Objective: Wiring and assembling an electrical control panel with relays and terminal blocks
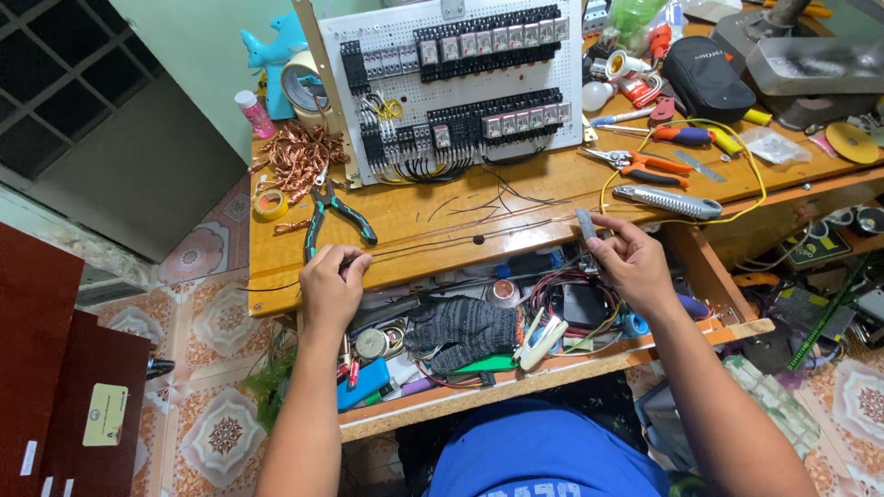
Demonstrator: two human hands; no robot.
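Note:
My left hand point(331, 287) is closed on one end of a thin dark wire point(460, 237) stretched across the front of the wooden workbench point(405, 216). At the wire's other end, my right hand point(628, 262) pinches a small grey blade point(586, 224) against it. Behind the wire stands a white perforated panel point(460, 87) fitted with rows of black relays and wiring. Green-handled pliers point(331, 210) lie just beyond my left hand.
A grey utility knife point(668, 202), orange-handled pliers point(645, 166), a yellow cable point(737, 156), copper wire coils point(299, 158) and tape rolls point(304, 87) lie on the bench. The lower shelf point(552, 368) holds a grey knit glove point(465, 329), red wires and small parts.

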